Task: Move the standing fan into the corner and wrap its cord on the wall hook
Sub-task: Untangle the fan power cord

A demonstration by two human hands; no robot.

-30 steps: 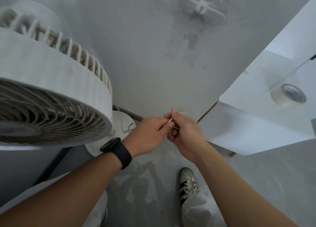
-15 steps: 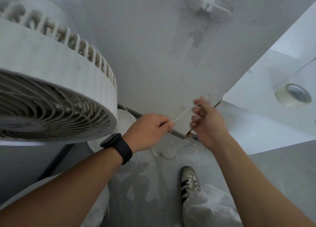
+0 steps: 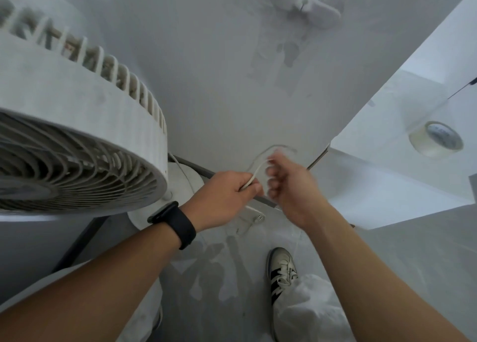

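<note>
The white standing fan (image 3: 77,125) fills the left of the view, its round base (image 3: 185,176) on the floor by the wall. Its thin white cord (image 3: 254,172) runs from my left hand (image 3: 227,194) in a loop up to my right hand (image 3: 289,184). My left hand pinches the cord. My right hand is blurred, fingers curled around the loop. The plug (image 3: 255,216) hangs just below my left hand. A white wall hook (image 3: 305,2) sits high on the wall, well above both hands.
A white table (image 3: 387,187) juts in from the right, close to my right hand, with a roll of clear tape (image 3: 436,141) on it. My right shoe (image 3: 281,272) stands on the grey floor. A dark baseboard (image 3: 204,172) runs along the wall.
My hands parted, then came close again, forming a loop of cord between them. The plug has come up off the floor to hang under my left hand.
</note>
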